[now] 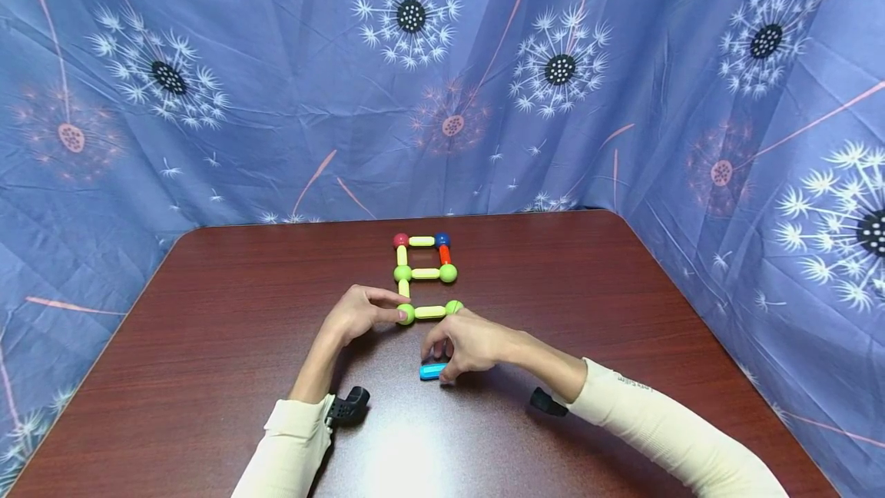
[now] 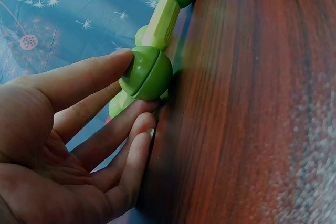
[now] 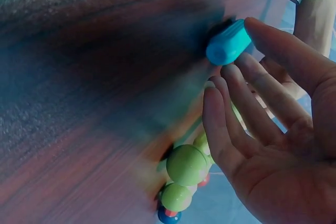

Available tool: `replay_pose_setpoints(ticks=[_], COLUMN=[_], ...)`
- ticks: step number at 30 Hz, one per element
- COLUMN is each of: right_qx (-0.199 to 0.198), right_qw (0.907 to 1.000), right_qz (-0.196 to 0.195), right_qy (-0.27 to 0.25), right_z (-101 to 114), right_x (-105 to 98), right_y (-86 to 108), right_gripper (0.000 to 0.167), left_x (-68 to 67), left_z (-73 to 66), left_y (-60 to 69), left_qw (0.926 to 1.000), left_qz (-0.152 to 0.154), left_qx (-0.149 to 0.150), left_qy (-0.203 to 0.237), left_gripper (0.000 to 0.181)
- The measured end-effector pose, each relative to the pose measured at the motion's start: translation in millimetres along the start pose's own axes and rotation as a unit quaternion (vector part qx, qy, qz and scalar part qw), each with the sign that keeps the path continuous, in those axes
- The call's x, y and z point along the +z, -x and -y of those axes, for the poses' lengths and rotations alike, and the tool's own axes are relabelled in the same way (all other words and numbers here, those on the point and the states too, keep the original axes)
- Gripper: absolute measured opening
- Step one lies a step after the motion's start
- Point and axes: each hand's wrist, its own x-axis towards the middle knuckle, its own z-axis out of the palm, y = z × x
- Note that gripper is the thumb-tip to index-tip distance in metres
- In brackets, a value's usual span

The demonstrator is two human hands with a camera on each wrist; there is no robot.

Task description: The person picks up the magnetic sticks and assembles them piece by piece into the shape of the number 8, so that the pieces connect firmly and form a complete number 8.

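A flat figure of building balls and sticks lies on the table. At its lower left corner, my left hand (image 1: 354,313) holds a green ball (image 2: 147,72) between thumb and fingers. A yellow-green stick (image 1: 430,313) runs from that ball to another green ball (image 1: 453,307), partly behind my right hand. Nearer the front, my right hand (image 1: 477,340) pinches a blue stick (image 1: 432,371), with the thumb at its right end. The right wrist view shows the thumb on one side of the blue stick (image 3: 229,43) and fingertips on the other; the stick is at the tabletop.
Beyond the hands, the figure's upper part forms a square with a crimson ball (image 1: 401,240), a dark blue ball (image 1: 442,240), a red stick (image 1: 445,255) and green balls. The brown table (image 1: 228,313) meets a patterned blue cloth (image 1: 276,98) at the back and sides.
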Motion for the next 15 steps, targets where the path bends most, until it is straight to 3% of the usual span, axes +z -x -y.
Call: replay_pose_setpoints(ticks=[15], right_qx=[0.027], right_qw=[0.9995], right_qz=[0.014], right_qy=[-0.001], right_z=[1.0], right_x=[6.8], right_y=[-1.7], right_gripper=[0.030], left_x=[1.7], left_z=[1.4], left_y=[-0.6], left_qw=[1.0000], left_qz=[-0.003], left_qx=[0.000], left_qy=[-0.002], left_gripper=[0.029])
